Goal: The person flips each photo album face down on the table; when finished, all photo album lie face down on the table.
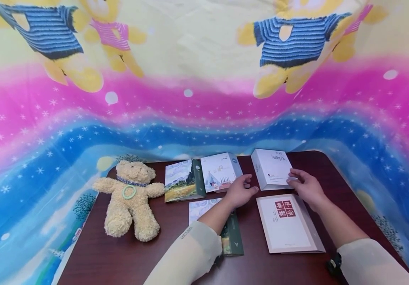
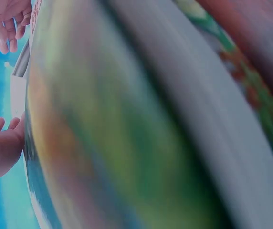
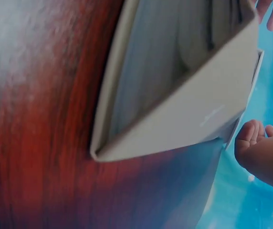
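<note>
A white booklet [image 1: 273, 170] with dark lettering and a thick side stands at the back right. At its right edge is my right hand [image 1: 309, 190], thumb and forefinger extended against or close to it; contact is hard to tell. My left hand [image 1: 241, 192] hovers with loosely bent fingers between that booklet and a pale booklet [image 1: 218, 172] with a tent drawing. Nearer me lies a cream booklet [image 1: 286, 225] with red character blocks; in the right wrist view its folded cover [image 3: 189, 102] stands partly raised. Under my left forearm lies a painted-cover booklet [image 1: 234, 233], partly hidden.
A plush teddy bear [image 1: 131, 202] lies at the left with a green ring on its chest. Beside its arm is a landscape-cover booklet [image 1: 184, 180], next to the tent one. Behind the dark wooden table [image 1: 176, 237] hangs a printed cloth [image 1: 197, 99].
</note>
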{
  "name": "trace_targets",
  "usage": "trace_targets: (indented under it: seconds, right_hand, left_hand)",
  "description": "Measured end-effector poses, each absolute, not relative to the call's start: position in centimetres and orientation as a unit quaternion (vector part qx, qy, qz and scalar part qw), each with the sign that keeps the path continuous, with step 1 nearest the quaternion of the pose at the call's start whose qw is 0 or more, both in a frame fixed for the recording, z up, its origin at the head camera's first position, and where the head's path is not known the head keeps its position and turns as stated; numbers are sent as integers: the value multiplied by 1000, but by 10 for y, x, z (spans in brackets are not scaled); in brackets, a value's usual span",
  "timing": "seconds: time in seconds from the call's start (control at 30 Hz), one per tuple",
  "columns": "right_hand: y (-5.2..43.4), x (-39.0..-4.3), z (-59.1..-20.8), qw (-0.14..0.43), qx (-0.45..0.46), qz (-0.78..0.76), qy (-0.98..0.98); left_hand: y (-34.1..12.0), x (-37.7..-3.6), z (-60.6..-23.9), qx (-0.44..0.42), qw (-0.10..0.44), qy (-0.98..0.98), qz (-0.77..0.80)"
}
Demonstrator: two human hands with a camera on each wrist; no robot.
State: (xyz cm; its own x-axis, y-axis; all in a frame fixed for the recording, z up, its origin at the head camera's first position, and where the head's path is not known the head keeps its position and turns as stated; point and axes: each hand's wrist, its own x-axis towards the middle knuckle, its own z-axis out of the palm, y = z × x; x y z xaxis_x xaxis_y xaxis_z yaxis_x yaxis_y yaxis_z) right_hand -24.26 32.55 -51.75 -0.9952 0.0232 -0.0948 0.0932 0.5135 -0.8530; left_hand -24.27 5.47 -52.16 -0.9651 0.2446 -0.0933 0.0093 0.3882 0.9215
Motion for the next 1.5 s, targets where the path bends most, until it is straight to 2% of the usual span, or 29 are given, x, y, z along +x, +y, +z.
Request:
trace_targets:
  seconds: [0.5, 0.87, 1.5]
  right_hand:
    - [345, -250, -533, 7, 71, -462, 884]
    - [349, -255, -537, 30, 67, -464, 883]
    - [344, -261, -541, 55, 74, -483, 871]
  left_hand:
    - [74, -249, -525, 41, 136, 820, 554]
    - [88, -251, -520, 54, 162, 827, 535]
    - [102, -252, -515, 13, 181, 822, 540]
